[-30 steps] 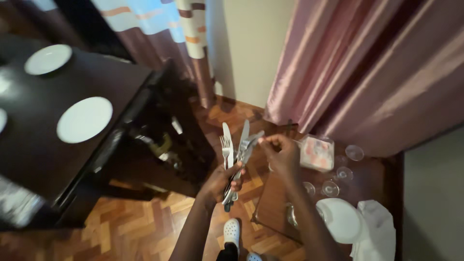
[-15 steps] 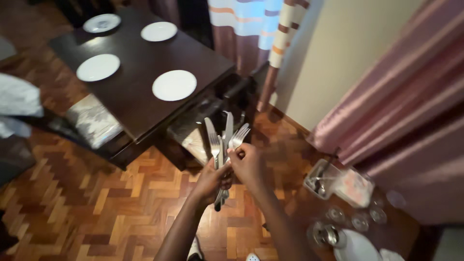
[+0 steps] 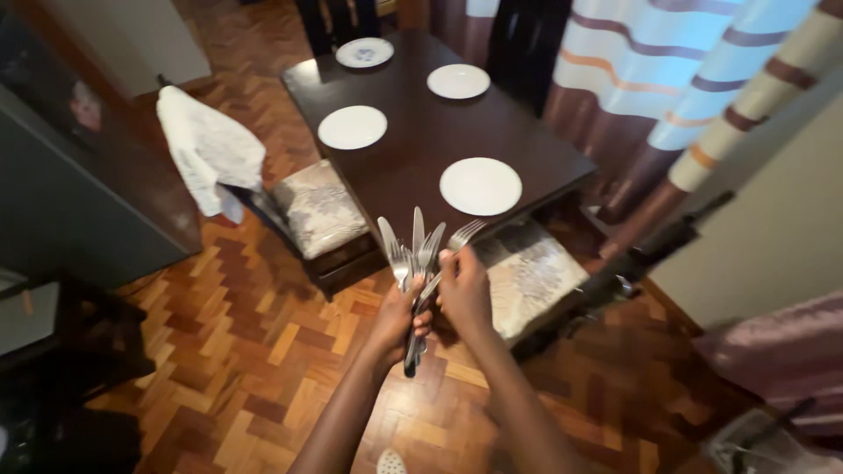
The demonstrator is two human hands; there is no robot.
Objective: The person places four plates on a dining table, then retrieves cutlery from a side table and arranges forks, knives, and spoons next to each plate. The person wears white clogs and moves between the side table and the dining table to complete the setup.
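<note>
My left hand [image 3: 398, 316] grips a bundle of silver cutlery [image 3: 413, 250], several knives and forks fanned upward, by the handles. My right hand [image 3: 464, 290] pinches one fork [image 3: 464, 235] at the right of the fan, fingers touching the bundle. Both hands are held over the parquet floor, just in front of a dark wooden table [image 3: 413, 162] that carries several white plates, the nearest plate [image 3: 480, 185] right beyond the cutlery tips.
Two cushioned chairs [image 3: 320, 211] [image 3: 531, 272] are tucked at the table's near sides. A white cloth [image 3: 209, 149] hangs over a chair back at left. Striped curtains [image 3: 694, 79] hang at right, a dark cabinet [image 3: 61, 193] stands at left.
The view has swung left from the side table with glasses toward the dining table, which is now closer. Both hands stay on the cutlery bundle.
</note>
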